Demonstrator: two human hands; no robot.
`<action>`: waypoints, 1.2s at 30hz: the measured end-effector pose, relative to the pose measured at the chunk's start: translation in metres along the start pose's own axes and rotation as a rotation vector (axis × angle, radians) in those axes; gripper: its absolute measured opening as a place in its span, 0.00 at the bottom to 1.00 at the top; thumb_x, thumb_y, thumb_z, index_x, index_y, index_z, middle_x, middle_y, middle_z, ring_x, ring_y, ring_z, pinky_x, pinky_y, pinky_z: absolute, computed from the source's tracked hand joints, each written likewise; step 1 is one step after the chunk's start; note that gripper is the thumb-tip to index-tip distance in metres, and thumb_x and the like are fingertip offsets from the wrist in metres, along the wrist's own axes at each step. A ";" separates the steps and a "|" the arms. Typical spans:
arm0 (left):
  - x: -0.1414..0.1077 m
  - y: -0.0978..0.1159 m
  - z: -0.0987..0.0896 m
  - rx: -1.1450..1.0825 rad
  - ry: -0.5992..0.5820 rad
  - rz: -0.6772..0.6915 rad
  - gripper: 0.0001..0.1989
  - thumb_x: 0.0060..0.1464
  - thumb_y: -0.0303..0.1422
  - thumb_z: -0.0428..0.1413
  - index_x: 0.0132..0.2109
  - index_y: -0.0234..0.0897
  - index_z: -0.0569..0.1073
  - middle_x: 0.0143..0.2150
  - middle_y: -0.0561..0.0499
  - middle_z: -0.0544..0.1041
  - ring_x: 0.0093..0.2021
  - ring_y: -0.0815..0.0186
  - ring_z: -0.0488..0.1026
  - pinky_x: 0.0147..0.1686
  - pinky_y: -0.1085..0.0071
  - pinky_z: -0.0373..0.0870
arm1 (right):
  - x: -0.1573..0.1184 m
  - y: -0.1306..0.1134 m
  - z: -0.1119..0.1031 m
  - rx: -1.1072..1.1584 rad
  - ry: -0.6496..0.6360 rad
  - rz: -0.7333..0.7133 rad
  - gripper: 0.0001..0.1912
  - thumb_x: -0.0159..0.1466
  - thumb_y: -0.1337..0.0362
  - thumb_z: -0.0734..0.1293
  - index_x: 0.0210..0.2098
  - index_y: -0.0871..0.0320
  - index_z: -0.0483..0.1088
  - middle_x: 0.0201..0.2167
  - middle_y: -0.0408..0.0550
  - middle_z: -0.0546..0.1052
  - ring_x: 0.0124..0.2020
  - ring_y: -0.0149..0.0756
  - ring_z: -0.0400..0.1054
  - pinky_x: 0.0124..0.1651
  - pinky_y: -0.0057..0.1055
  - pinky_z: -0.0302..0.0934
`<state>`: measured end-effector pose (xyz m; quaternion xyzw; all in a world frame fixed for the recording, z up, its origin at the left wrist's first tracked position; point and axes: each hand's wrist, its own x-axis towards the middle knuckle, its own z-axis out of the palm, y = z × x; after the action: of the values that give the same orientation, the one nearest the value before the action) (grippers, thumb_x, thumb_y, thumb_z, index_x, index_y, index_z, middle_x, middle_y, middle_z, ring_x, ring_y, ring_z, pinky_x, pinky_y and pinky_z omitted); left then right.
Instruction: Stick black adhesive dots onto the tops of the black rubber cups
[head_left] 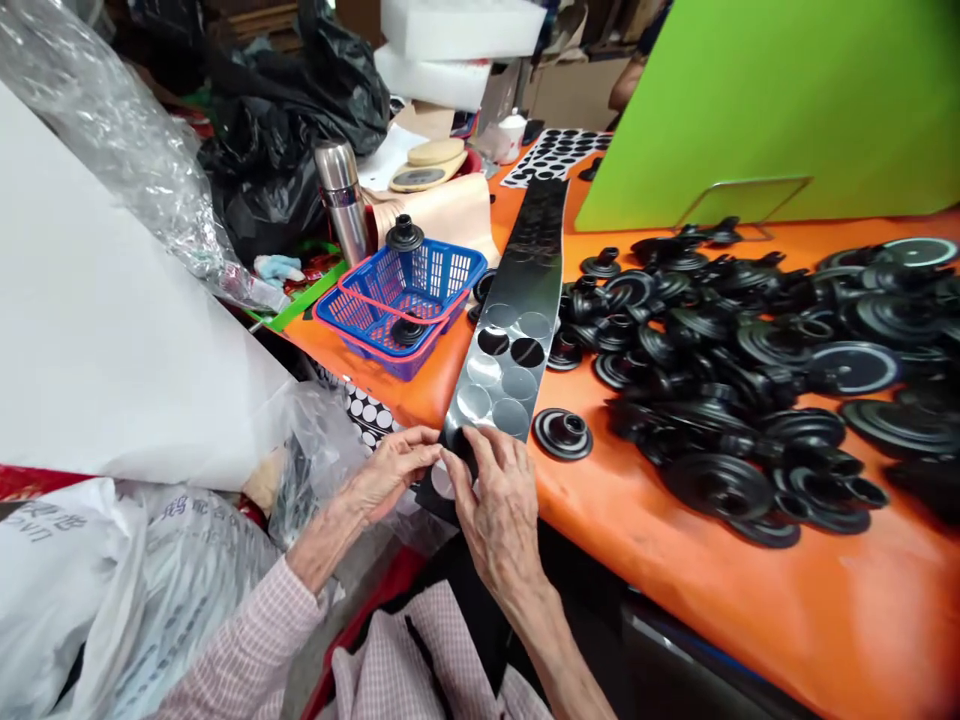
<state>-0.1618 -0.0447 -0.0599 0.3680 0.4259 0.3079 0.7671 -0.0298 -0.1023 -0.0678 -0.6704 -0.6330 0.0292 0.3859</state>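
A long black glossy strip of round stickers (517, 385) lies across the orange table and hangs over its near edge. Some circles on it look silvery, two look dark. My left hand (396, 468) pinches the strip's left edge near the table's front, thumb and forefinger together. My right hand (496, 505) bends over the strip's near end with its fingers closed on it, fingertips close to the left hand's. What lies under these fingertips is hidden. Just right of the strip rests a black round rubber-like part with a raised centre (562, 434).
A large heap of similar black parts (720, 370) covers the table's right side. A blue plastic basket (450, 265) holding a few stands left of the strip, near a steel flask (343, 200). A green board (772, 110) rises behind. Plastic bags (150, 570) lie lower left.
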 end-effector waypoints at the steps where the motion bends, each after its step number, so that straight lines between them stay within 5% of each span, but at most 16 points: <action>1: -0.001 0.000 0.003 0.001 -0.004 0.018 0.15 0.43 0.38 0.67 0.37 0.33 0.79 0.31 0.51 0.75 0.31 0.72 0.69 0.35 0.75 0.63 | 0.005 0.000 -0.001 0.002 0.005 -0.004 0.16 0.69 0.59 0.58 0.48 0.61 0.70 0.43 0.58 0.74 0.45 0.47 0.66 0.47 0.47 0.65; 10: 0.002 -0.002 0.015 0.076 0.014 0.056 0.14 0.45 0.38 0.65 0.37 0.32 0.78 0.28 0.53 0.72 0.28 0.73 0.65 0.30 0.76 0.60 | 0.003 0.013 0.007 -0.054 0.122 -0.073 0.14 0.70 0.67 0.55 0.44 0.62 0.71 0.38 0.58 0.75 0.40 0.42 0.70 0.41 0.38 0.68; 13: -0.001 0.006 0.015 0.269 0.115 0.042 0.15 0.46 0.38 0.63 0.38 0.32 0.75 0.28 0.53 0.71 0.28 0.72 0.65 0.30 0.74 0.60 | 0.009 0.021 -0.001 -0.016 0.254 0.022 0.13 0.70 0.67 0.55 0.41 0.60 0.71 0.35 0.55 0.75 0.37 0.39 0.71 0.38 0.35 0.67; 17: -0.010 0.024 0.025 0.613 0.326 0.261 0.12 0.48 0.39 0.61 0.35 0.35 0.72 0.30 0.53 0.71 0.31 0.70 0.66 0.34 0.72 0.63 | 0.007 0.019 -0.015 0.013 0.307 -0.004 0.11 0.68 0.69 0.57 0.41 0.59 0.70 0.34 0.53 0.75 0.37 0.39 0.72 0.38 0.35 0.68; 21: -0.008 0.038 0.048 0.415 0.035 0.040 0.12 0.47 0.39 0.59 0.33 0.36 0.69 0.25 0.56 0.69 0.25 0.72 0.66 0.29 0.74 0.62 | -0.009 0.004 -0.023 0.225 0.214 -0.067 0.13 0.67 0.70 0.58 0.47 0.55 0.70 0.42 0.54 0.74 0.46 0.40 0.71 0.45 0.38 0.69; 24: 0.001 0.043 0.067 0.333 -0.020 -0.038 0.11 0.46 0.35 0.58 0.36 0.35 0.69 0.27 0.54 0.72 0.25 0.71 0.69 0.31 0.73 0.65 | -0.014 0.004 -0.032 0.426 0.224 0.247 0.11 0.66 0.63 0.62 0.46 0.55 0.70 0.44 0.54 0.73 0.46 0.40 0.70 0.47 0.40 0.68; 28: 0.016 0.044 0.099 0.773 -0.133 0.123 0.14 0.53 0.39 0.55 0.44 0.37 0.73 0.34 0.48 0.75 0.28 0.65 0.72 0.35 0.66 0.67 | -0.011 0.025 -0.053 0.786 0.268 0.698 0.12 0.62 0.54 0.65 0.33 0.57 0.67 0.26 0.42 0.70 0.28 0.32 0.67 0.34 0.31 0.65; 32: 0.045 0.028 0.127 1.157 -0.007 0.524 0.15 0.53 0.34 0.56 0.49 0.38 0.74 0.48 0.42 0.72 0.46 0.53 0.71 0.52 0.57 0.62 | -0.012 0.050 -0.081 0.776 0.406 0.747 0.14 0.59 0.51 0.68 0.33 0.55 0.67 0.26 0.39 0.68 0.28 0.29 0.64 0.35 0.28 0.61; 36: 0.068 0.016 0.132 1.072 -0.181 0.523 0.09 0.49 0.26 0.58 0.40 0.39 0.75 0.41 0.46 0.74 0.50 0.53 0.67 0.57 0.55 0.57 | -0.022 0.066 -0.100 0.778 0.342 0.770 0.16 0.57 0.50 0.70 0.33 0.55 0.67 0.26 0.39 0.67 0.27 0.29 0.62 0.32 0.27 0.60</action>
<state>-0.0178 -0.0218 -0.0272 0.8206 0.3504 0.1962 0.4067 0.0732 -0.1627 -0.0447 -0.6566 -0.2143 0.2895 0.6627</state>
